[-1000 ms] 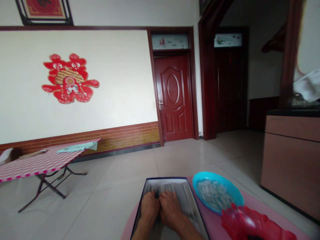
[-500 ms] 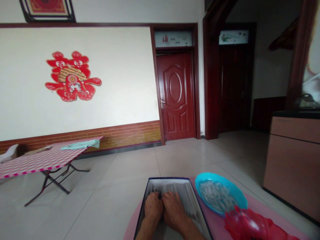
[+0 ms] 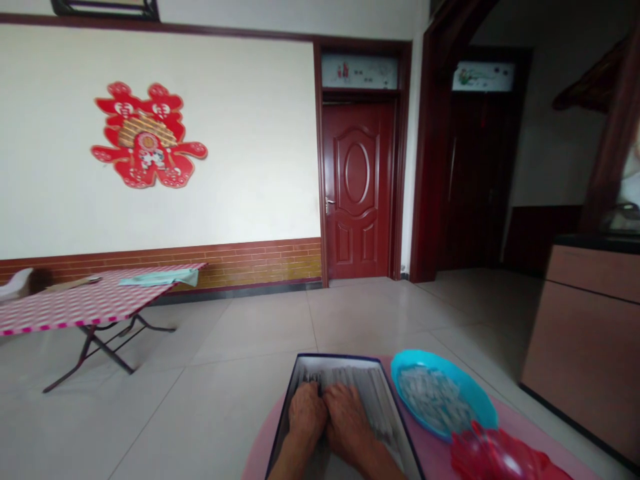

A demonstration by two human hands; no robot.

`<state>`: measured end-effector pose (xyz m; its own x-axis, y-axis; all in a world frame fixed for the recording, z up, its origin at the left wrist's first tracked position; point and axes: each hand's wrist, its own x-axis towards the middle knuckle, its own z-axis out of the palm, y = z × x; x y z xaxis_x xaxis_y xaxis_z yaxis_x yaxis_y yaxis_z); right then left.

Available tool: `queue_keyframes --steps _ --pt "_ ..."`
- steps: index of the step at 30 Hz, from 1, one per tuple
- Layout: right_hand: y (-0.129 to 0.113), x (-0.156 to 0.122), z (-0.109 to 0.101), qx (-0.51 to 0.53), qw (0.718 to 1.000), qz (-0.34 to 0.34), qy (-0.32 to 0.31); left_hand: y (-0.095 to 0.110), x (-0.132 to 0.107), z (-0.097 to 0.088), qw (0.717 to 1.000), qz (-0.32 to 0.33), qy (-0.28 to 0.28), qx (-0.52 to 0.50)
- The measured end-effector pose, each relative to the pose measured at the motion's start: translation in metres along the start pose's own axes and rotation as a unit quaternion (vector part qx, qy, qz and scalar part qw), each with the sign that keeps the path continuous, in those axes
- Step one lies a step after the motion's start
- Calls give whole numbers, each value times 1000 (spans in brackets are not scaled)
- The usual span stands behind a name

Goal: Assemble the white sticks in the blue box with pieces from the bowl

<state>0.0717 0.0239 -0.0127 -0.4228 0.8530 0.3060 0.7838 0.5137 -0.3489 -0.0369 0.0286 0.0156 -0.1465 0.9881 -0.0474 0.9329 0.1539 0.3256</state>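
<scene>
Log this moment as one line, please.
left hand: inside box, grip unclear | right hand: beside left, grip unclear | box: grey strips, on pink surface | blue bowl: pale pieces, right of box

I can read no lettering: the glass panel [image 3: 359, 72] above the red door [image 3: 358, 193] and the wall ornament [image 3: 150, 137] left of that door bear marks too unclear.

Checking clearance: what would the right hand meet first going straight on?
Probably the thin grey strips ahead of the right hand, inside the blue-edged, white-lined rectangular box; depth there is unclear.
</scene>
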Motion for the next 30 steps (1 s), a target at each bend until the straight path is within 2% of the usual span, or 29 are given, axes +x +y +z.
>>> queue_keyframes --steps 6,9,12,15,20,30 --pt "0 -1 1 11 1000 0 8 -1 3 4 1000 15 21 0" --pt "3 3 -7 25 998 4 51 -1 3 4 999 21 30 -1" --pt "12 9 -18 7 991 62 117 -2 4 3 999 23 36 -2" --pt "25 11 -27 -28 979 140 142 -4 5 3 999 28 40 -3" --pt "35 6 -29 -59 974 178 127 -4 4 1 999 37 34 -4" --pt "31 8 -23 -119 965 219 81 -2 4 2 999 41 26 -1"
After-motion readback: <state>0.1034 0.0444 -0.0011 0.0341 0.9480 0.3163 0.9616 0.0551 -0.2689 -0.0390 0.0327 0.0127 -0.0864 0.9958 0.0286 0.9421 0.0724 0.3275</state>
